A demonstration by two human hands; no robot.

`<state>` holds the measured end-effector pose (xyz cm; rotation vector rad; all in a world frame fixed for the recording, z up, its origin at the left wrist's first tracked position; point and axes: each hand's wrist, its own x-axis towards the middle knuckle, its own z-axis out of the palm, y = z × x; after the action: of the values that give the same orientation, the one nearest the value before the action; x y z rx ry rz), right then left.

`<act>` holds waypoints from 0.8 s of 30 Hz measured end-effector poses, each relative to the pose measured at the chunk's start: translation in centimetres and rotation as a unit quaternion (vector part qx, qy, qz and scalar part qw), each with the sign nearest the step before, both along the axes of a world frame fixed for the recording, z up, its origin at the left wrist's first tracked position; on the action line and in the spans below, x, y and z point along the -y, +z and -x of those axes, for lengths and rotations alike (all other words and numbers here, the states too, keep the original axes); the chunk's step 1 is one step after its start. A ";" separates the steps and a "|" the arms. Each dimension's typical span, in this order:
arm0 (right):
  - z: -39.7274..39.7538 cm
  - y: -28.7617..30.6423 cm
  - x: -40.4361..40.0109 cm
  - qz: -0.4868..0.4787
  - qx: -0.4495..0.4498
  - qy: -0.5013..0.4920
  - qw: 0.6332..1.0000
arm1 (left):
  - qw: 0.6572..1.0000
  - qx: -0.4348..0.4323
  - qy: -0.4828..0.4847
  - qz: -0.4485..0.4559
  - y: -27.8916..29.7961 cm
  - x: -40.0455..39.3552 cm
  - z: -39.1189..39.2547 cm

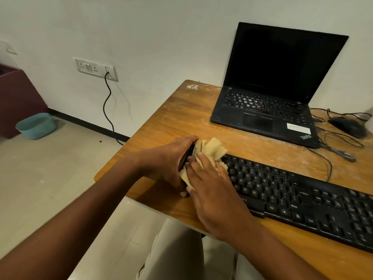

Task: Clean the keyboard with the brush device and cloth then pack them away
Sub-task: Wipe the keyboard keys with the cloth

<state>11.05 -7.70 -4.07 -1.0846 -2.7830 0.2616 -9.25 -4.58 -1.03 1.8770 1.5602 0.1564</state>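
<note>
A black keyboard lies slanted across the wooden desk. My left hand grips the keyboard's left end, fingers curled over its edge. My right hand presses a crumpled tan cloth onto the keys at that same end, fingers laid flat over it. The cloth bunches up between the two hands. No brush device is in view.
An open black laptop stands at the back of the desk. A black mouse and loose cables lie at the right. A wall socket with a cord and a teal basket are at the left.
</note>
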 end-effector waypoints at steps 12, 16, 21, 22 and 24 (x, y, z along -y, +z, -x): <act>0.6 0.2 0.0 0.022 -0.006 -0.002 1.000 | 1.000 0.000 0.002 -0.008 -0.1 0.0 -0.1; -3.0 -0.2 0.5 -0.007 0.028 0.018 0.999 | 1.000 0.002 0.003 -0.005 -0.1 0.0 -0.1; -5.0 1.8 -2.3 0.037 0.042 -0.097 0.994 | 1.000 0.004 0.014 0.002 0.3 0.2 -0.3; -4.3 1.9 -2.9 0.033 0.019 -0.103 0.994 | 1.000 0.003 0.016 0.003 0.3 0.2 -0.3; -2.2 1.9 -2.8 0.043 -0.025 -0.084 0.995 | 1.000 0.003 0.016 0.002 0.4 0.2 -0.4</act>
<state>13.24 -4.88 -2.14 -1.3052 -2.6390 0.3855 -8.86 -4.82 -0.68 1.8478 1.5864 0.1720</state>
